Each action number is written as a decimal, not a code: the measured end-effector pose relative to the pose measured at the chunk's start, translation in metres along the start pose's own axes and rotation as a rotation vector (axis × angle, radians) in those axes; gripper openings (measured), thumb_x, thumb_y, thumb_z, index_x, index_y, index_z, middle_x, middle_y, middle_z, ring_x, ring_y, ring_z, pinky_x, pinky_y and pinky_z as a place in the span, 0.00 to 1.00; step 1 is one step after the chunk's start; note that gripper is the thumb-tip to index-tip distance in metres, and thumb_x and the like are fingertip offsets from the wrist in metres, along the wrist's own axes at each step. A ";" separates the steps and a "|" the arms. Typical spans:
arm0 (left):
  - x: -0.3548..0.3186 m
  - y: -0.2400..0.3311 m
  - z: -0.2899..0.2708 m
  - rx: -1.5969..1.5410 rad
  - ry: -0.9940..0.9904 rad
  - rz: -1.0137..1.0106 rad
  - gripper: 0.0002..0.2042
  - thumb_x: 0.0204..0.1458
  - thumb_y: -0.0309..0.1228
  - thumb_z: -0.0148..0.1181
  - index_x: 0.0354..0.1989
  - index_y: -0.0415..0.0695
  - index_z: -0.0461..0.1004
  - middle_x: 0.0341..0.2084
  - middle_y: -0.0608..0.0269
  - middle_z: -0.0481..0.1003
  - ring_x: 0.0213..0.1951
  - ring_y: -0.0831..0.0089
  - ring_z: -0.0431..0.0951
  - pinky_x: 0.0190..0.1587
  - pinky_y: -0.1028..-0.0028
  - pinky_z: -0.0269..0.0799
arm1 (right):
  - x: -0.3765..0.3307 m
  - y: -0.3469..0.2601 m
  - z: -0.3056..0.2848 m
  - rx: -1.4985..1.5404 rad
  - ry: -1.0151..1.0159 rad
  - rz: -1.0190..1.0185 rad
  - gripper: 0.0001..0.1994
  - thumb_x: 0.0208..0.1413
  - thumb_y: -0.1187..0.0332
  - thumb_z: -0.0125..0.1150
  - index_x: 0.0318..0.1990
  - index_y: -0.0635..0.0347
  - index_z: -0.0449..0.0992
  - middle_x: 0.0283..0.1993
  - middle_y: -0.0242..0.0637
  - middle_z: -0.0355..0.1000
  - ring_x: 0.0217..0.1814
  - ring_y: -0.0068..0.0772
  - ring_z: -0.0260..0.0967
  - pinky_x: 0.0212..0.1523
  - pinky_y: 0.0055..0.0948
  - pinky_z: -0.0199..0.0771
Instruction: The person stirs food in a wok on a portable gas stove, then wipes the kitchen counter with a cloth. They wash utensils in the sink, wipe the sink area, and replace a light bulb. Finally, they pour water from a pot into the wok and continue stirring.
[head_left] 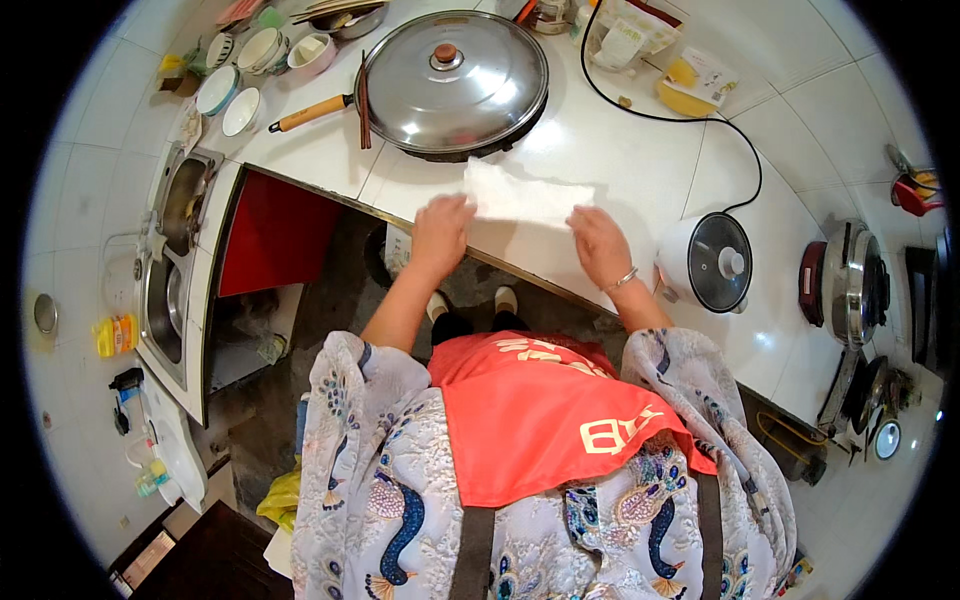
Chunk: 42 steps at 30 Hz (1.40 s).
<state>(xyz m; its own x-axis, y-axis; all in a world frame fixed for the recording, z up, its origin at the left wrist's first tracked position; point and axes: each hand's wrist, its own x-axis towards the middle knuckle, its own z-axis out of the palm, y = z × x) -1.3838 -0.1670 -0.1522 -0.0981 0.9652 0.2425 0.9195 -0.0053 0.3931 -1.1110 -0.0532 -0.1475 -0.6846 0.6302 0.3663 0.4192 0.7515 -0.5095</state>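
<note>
Two bare hands, the left hand point(441, 236) and the right hand point(600, 247), hold a white sheet point(528, 197) just above the middle of the frame, at the near edge of the bench point(635, 155). Each grip looks closed, fingers curled and pinched on one end of the sheet, though the exact fingertip contact is too small to make out. Cloth or paper, I cannot tell which; it should handle as light, soft and limp, apt to sag or crease. A gentle pinch at the end corners seems the best hold. The sheet spans the gap between the grips, reaching up the frame toward the lidded pan point(430, 95) at upper centre.
</note>
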 end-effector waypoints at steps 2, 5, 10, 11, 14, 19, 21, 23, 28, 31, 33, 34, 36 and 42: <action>-0.033 0.000 0.020 0.039 -0.176 -0.049 0.18 0.44 0.23 0.54 0.48 0.45 0.72 0.51 0.51 0.69 0.55 0.53 0.65 0.53 0.57 0.63 | -0.034 0.002 0.014 -0.083 -0.246 0.078 0.15 0.48 0.71 0.56 0.45 0.62 0.73 0.51 0.50 0.68 0.55 0.51 0.64 0.58 0.43 0.62; -0.037 0.026 0.035 -0.147 -0.093 -0.031 0.22 0.48 0.26 0.53 0.55 0.47 0.67 0.56 0.49 0.63 0.58 0.50 0.61 0.58 0.55 0.59 | -0.036 -0.016 0.028 -0.020 -0.224 0.165 0.21 0.50 0.65 0.57 0.54 0.59 0.69 0.59 0.53 0.61 0.61 0.55 0.57 0.62 0.46 0.55; -0.021 0.035 0.060 0.052 -0.360 0.006 0.25 0.58 0.41 0.46 0.64 0.54 0.57 0.66 0.56 0.50 0.68 0.51 0.44 0.65 0.51 0.40 | -0.026 -0.021 0.071 -0.072 -0.415 0.212 0.30 0.57 0.52 0.48 0.64 0.56 0.57 0.69 0.51 0.46 0.71 0.52 0.42 0.69 0.46 0.39; -0.005 0.035 0.064 0.054 -0.378 0.027 0.25 0.58 0.41 0.46 0.64 0.54 0.57 0.67 0.56 0.49 0.68 0.51 0.44 0.65 0.52 0.40 | -0.021 -0.012 0.073 -0.112 -0.370 0.198 0.30 0.58 0.51 0.47 0.64 0.56 0.57 0.70 0.50 0.45 0.71 0.52 0.41 0.69 0.45 0.38; 0.058 0.029 0.081 0.031 -0.388 0.102 0.25 0.57 0.42 0.47 0.64 0.54 0.58 0.67 0.57 0.49 0.68 0.53 0.44 0.66 0.53 0.41 | 0.015 0.037 0.063 -0.246 -0.386 0.276 0.30 0.58 0.50 0.47 0.65 0.56 0.56 0.70 0.48 0.45 0.71 0.51 0.41 0.69 0.44 0.37; 0.163 0.050 0.130 0.023 -0.447 0.103 0.25 0.57 0.42 0.47 0.64 0.56 0.57 0.67 0.60 0.48 0.68 0.56 0.43 0.67 0.55 0.38 | 0.058 0.100 0.047 -0.293 -0.295 0.564 0.30 0.59 0.52 0.44 0.67 0.54 0.52 0.72 0.43 0.42 0.73 0.47 0.38 0.70 0.41 0.34; 0.191 0.059 0.145 0.025 -0.462 0.100 0.24 0.57 0.42 0.47 0.64 0.57 0.58 0.67 0.61 0.48 0.69 0.57 0.42 0.68 0.55 0.37 | 0.069 0.115 0.048 -0.312 -0.257 0.698 0.30 0.60 0.52 0.42 0.68 0.53 0.50 0.72 0.41 0.40 0.74 0.45 0.35 0.71 0.40 0.32; 0.217 0.066 0.158 0.042 -0.471 0.119 0.24 0.58 0.41 0.46 0.64 0.58 0.57 0.67 0.62 0.48 0.69 0.58 0.42 0.68 0.55 0.36 | 0.082 0.128 0.052 -0.315 -0.228 0.838 0.30 0.61 0.52 0.40 0.68 0.52 0.48 0.73 0.40 0.38 0.74 0.44 0.33 0.71 0.39 0.29; 0.275 0.061 0.191 -0.016 -0.524 0.135 0.23 0.58 0.41 0.44 0.64 0.62 0.57 0.68 0.64 0.46 0.69 0.55 0.40 0.66 0.49 0.36 | 0.116 0.168 0.031 -0.287 -0.294 0.914 0.30 0.61 0.52 0.37 0.69 0.50 0.46 0.74 0.39 0.35 0.75 0.45 0.31 0.71 0.40 0.30; 0.298 0.057 0.205 -0.031 -0.479 0.159 0.23 0.59 0.42 0.43 0.64 0.62 0.57 0.68 0.64 0.46 0.69 0.55 0.40 0.66 0.49 0.35 | 0.131 0.193 0.016 -0.273 -0.369 0.933 0.31 0.61 0.50 0.37 0.69 0.47 0.45 0.74 0.35 0.33 0.75 0.41 0.28 0.71 0.40 0.28; 0.271 0.061 0.202 0.007 -0.495 0.171 0.24 0.58 0.41 0.44 0.64 0.59 0.57 0.68 0.60 0.47 0.69 0.54 0.41 0.66 0.50 0.38 | 0.132 0.175 0.015 -0.242 -0.369 0.984 0.31 0.61 0.49 0.37 0.69 0.46 0.44 0.75 0.34 0.32 0.76 0.41 0.27 0.71 0.41 0.28; 0.262 0.065 0.193 0.033 -0.481 0.168 0.24 0.58 0.40 0.44 0.64 0.57 0.57 0.67 0.59 0.47 0.69 0.54 0.42 0.66 0.51 0.39 | 0.130 0.162 0.019 -0.197 -0.375 1.007 0.31 0.61 0.49 0.36 0.69 0.46 0.44 0.75 0.33 0.31 0.76 0.42 0.26 0.71 0.42 0.28; 0.233 0.059 0.168 0.041 -0.474 0.183 0.25 0.57 0.39 0.46 0.64 0.51 0.56 0.67 0.54 0.49 0.68 0.52 0.44 0.66 0.52 0.42 | 0.103 0.145 0.041 -0.220 -0.349 0.912 0.31 0.61 0.49 0.37 0.69 0.48 0.46 0.74 0.34 0.33 0.76 0.42 0.27 0.71 0.43 0.27; 0.103 0.050 0.107 -0.082 -0.555 0.236 0.29 0.55 0.40 0.47 0.64 0.43 0.55 0.66 0.50 0.48 0.68 0.55 0.44 0.68 0.58 0.39 | -0.001 0.055 0.059 -0.243 -0.364 0.649 0.31 0.60 0.54 0.42 0.68 0.55 0.48 0.73 0.46 0.37 0.74 0.50 0.31 0.70 0.49 0.25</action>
<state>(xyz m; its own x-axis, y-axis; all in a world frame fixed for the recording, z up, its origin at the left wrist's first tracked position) -1.3075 -0.0395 -0.2026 0.3386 0.9275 -0.1585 0.8576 -0.2348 0.4576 -1.1221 -0.0245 -0.2214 -0.3930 0.8860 -0.2462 0.8924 0.3029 -0.3346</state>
